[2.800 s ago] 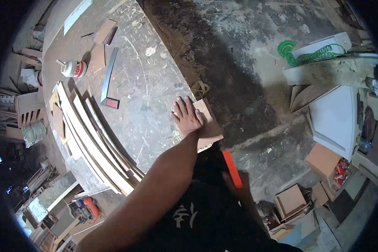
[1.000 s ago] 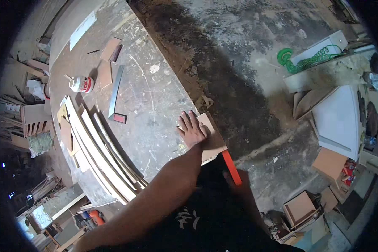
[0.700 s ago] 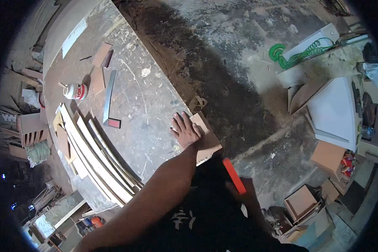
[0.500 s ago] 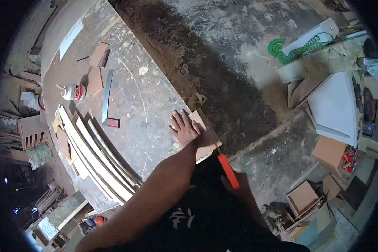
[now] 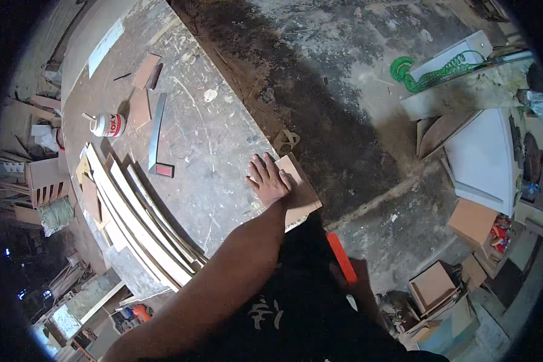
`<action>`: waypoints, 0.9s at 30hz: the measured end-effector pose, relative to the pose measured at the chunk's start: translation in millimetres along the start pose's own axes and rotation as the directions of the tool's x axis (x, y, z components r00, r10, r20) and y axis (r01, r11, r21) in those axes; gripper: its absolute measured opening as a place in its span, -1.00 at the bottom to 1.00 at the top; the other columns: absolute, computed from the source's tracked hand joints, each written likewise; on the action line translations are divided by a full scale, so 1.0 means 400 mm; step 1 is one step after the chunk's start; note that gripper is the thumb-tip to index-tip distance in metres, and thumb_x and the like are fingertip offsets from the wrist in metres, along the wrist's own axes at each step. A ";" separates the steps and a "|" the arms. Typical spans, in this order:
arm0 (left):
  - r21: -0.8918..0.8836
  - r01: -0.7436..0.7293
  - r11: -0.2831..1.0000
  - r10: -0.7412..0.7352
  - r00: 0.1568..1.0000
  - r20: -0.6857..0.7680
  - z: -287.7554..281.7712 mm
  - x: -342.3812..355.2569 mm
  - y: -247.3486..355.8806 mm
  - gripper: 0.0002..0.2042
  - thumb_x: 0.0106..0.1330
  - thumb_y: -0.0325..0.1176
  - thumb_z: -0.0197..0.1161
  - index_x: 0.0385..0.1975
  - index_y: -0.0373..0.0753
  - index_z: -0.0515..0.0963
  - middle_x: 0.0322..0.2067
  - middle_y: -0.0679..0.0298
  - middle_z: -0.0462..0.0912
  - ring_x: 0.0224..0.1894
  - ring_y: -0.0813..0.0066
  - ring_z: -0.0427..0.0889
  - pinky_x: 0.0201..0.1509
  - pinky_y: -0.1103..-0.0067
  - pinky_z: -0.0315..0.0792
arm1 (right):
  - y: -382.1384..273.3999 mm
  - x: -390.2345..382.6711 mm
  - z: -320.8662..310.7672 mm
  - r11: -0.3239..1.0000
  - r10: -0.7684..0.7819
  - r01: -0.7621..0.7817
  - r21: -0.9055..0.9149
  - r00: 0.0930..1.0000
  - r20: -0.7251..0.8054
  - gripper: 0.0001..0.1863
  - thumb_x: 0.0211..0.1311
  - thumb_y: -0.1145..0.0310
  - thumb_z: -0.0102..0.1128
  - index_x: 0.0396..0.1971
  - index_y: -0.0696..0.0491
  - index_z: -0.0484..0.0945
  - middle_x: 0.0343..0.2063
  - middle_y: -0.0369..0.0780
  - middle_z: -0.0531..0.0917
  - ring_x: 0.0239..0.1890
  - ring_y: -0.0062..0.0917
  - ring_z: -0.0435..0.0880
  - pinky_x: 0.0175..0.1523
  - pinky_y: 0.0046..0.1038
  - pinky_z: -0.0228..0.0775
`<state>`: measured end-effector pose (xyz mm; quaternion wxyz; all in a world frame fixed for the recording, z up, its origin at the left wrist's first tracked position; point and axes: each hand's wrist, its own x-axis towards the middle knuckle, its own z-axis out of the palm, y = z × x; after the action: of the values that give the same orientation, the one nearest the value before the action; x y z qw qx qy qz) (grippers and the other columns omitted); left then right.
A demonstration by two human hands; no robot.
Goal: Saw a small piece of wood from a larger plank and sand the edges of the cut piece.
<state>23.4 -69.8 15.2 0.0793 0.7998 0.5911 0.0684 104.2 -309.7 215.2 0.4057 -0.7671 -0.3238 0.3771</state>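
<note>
My left hand [image 5: 267, 184] lies flat with fingers spread, pressing on a small brown wooden board [image 5: 301, 192] at the near right edge of the workbench [image 5: 223, 175]. Part of the board sticks out past that edge. Below it, beside my dark shirt, my right hand [image 5: 361, 279] is closed round a long orange handle, which looks like that of a handsaw [image 5: 342, 258] seen edge-on. Its blade cannot be made out, and most of the right hand's fingers are hidden in shadow.
Long curved wooden strips [image 5: 145, 214] lie on the bench's left side. Beyond them are a white jar [image 5: 107, 125], a try square [image 5: 157, 133] and wood offcuts [image 5: 142, 108]. A green coiled hose [image 5: 428, 77], white panel [image 5: 485, 157] and boxes [image 5: 434, 286] stand at right.
My right hand has drawn the orange-handled saw back, down and to the right, away from the board's edge. My left hand stays on the board; the view has shifted slightly.
</note>
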 end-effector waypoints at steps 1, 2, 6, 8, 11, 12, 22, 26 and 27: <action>-0.025 -0.008 1.000 0.008 1.000 0.000 -0.003 0.001 0.023 -0.34 0.34 -0.04 -0.15 0.45 -0.07 0.00 0.46 0.04 -0.09 0.48 -0.04 -0.11 0.41 -0.10 -0.28 | 0.039 0.067 0.033 0.995 0.058 -0.055 -0.079 0.998 0.029 -0.69 0.18 0.23 0.28 -0.58 0.15 0.50 -0.73 -0.15 0.52 -0.66 -0.39 0.52 -0.51 -0.31 0.29; -0.037 -0.009 0.999 0.009 1.000 -0.002 -0.005 -0.003 0.024 -0.34 0.34 -0.04 -0.15 0.45 -0.08 0.01 0.45 0.04 -0.07 0.47 -0.03 -0.09 0.40 -0.10 -0.27 | 0.070 0.099 0.060 0.983 0.117 -0.106 -0.149 0.991 0.067 -0.71 0.17 0.23 0.28 -0.55 0.14 0.52 -0.71 -0.15 0.53 -0.65 -0.33 0.55 -0.50 -0.27 0.31; 0.017 -0.011 1.000 0.012 0.997 -0.081 0.017 -0.003 -0.005 -0.35 0.33 -0.04 -0.14 0.43 -0.10 0.07 0.45 0.03 -0.04 0.47 -0.05 -0.09 0.40 -0.10 -0.23 | 0.083 0.024 0.040 0.934 0.180 -0.107 -0.340 0.965 0.191 -0.63 0.16 0.09 0.28 -0.19 0.07 0.58 -0.63 -0.12 0.64 -0.57 -0.30 0.68 -0.43 -0.34 0.51; -0.026 0.031 0.999 -0.032 0.999 -0.024 0.002 0.001 -0.009 -0.35 0.32 -0.05 -0.13 0.42 -0.13 0.08 0.44 0.02 -0.04 0.47 -0.06 -0.09 0.40 -0.10 -0.25 | 0.001 -0.043 -0.036 0.973 0.086 -0.046 -0.225 0.981 0.172 -0.63 0.16 0.09 0.27 -0.26 0.11 0.57 -0.69 -0.12 0.60 -0.62 -0.31 0.65 -0.47 -0.30 0.47; -0.053 0.013 0.999 -0.012 1.000 0.007 -0.009 0.003 0.013 -0.34 0.30 -0.07 -0.13 0.42 -0.13 0.08 0.45 0.01 -0.06 0.47 -0.07 -0.09 0.40 -0.12 -0.32 | 0.006 0.041 0.013 0.970 0.184 -0.167 -0.179 0.979 0.087 -0.61 0.16 0.08 0.28 -0.25 0.13 0.56 -0.70 -0.12 0.59 -0.62 -0.31 0.65 -0.48 -0.29 0.47; -0.059 0.010 0.998 -0.009 1.000 0.012 -0.015 -0.003 0.021 -0.34 0.30 -0.07 -0.13 0.42 -0.13 0.08 0.45 0.01 -0.06 0.47 -0.07 -0.09 0.40 -0.12 -0.32 | 0.023 0.073 0.032 0.968 0.190 -0.173 -0.184 0.978 0.081 -0.61 0.16 0.08 0.28 -0.25 0.13 0.56 -0.70 -0.12 0.59 -0.62 -0.31 0.65 -0.48 -0.29 0.47; -0.047 0.002 0.999 -0.002 1.000 0.017 -0.008 0.001 0.006 -0.32 0.28 -0.08 -0.12 0.43 -0.14 0.05 0.44 -0.02 -0.06 0.47 -0.12 -0.13 0.39 -0.13 -0.30 | 0.016 0.074 0.027 0.956 0.265 -0.241 -0.165 0.955 0.137 -0.73 0.17 0.26 0.27 -0.55 0.16 0.52 -0.70 -0.13 0.54 -0.62 -0.36 0.59 -0.48 -0.33 0.33; -0.048 -0.019 0.999 0.018 1.000 -0.020 0.001 0.000 -0.004 -0.30 0.29 -0.08 -0.13 0.44 -0.13 -0.01 0.45 -0.01 -0.10 0.47 -0.12 -0.16 0.39 -0.14 -0.30 | 0.060 0.055 0.059 0.947 0.311 -0.317 0.053 0.945 0.101 -0.76 0.15 0.29 0.29 -0.53 0.16 0.54 -0.70 -0.16 0.54 -0.62 -0.42 0.56 -0.49 -0.38 0.32; -0.045 0.019 0.999 -0.017 0.999 0.032 -0.008 0.003 -0.014 -0.31 0.30 -0.07 -0.14 0.44 -0.13 -0.01 0.45 -0.02 -0.11 0.48 -0.12 -0.17 0.39 -0.15 -0.29 | 0.020 0.024 0.039 0.895 0.373 -0.392 0.213 0.919 0.127 -0.76 0.15 0.30 0.30 -0.55 0.16 0.53 -0.72 -0.18 0.51 -0.65 -0.48 0.51 -0.51 -0.40 0.29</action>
<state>17.7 -66.8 17.0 0.1074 0.7934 0.5952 0.0685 97.7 -300.0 199.2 0.3974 -0.7462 -0.1364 0.5163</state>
